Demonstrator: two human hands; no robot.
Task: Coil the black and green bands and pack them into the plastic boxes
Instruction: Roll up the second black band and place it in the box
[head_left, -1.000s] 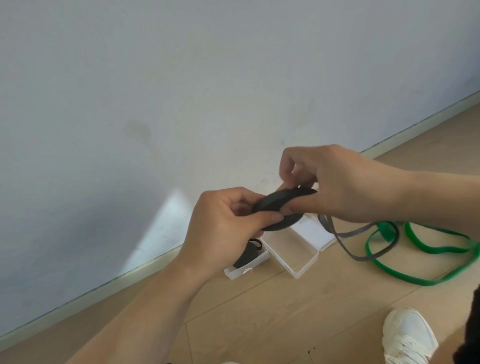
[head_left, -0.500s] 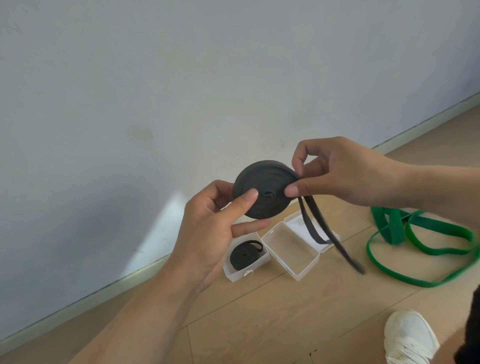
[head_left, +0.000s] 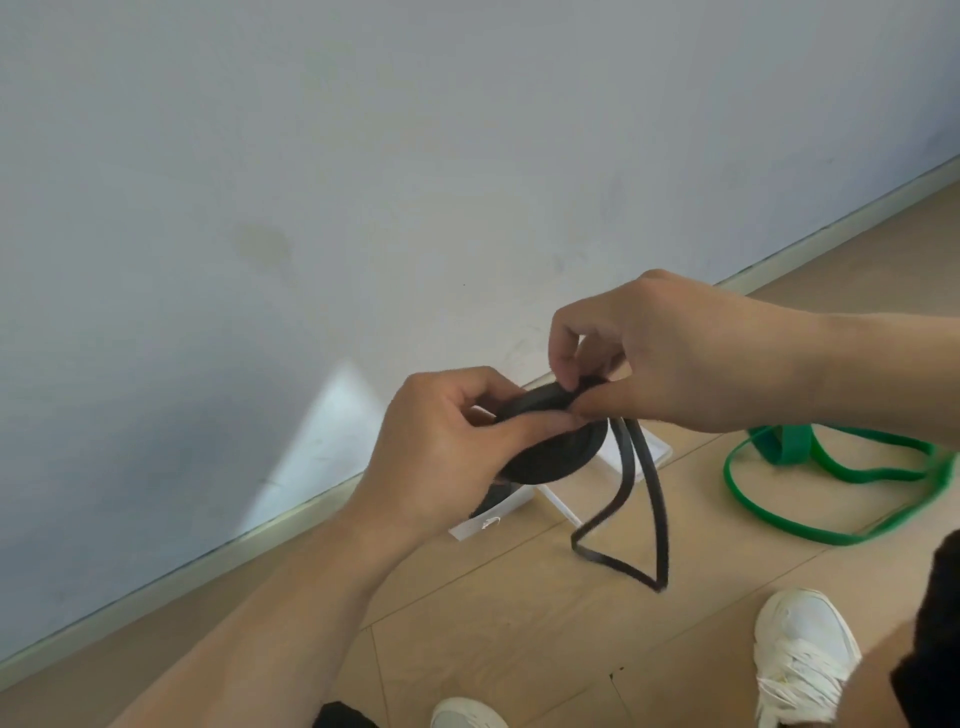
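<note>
A black band coil (head_left: 550, 457) is held in the air, tilted almost flat. My left hand (head_left: 447, 441) grips its near side, thumb across the top. My right hand (head_left: 670, 358) pinches the coil's far rim. A short loose loop of the black band (head_left: 644, 514) hangs below the coil. Two clear plastic boxes lie on the floor under the hands: one (head_left: 498, 514) holds a coiled black band, mostly hidden; the other (head_left: 657, 449) shows only its edge. The green band (head_left: 831, 473) lies uncoiled on the floor at right.
A white wall (head_left: 363, 182) with a skirting board runs close behind the boxes. The floor (head_left: 519, 613) is light wood. Two white shoes, one (head_left: 802, 649) at lower right and one (head_left: 467, 714) at the bottom edge, rest near the hanging loop.
The coil has tipped from face-on to nearly flat and dropped lower. The hanging tail has become a shorter folded loop. Both hands have closed tighter on the coil.
</note>
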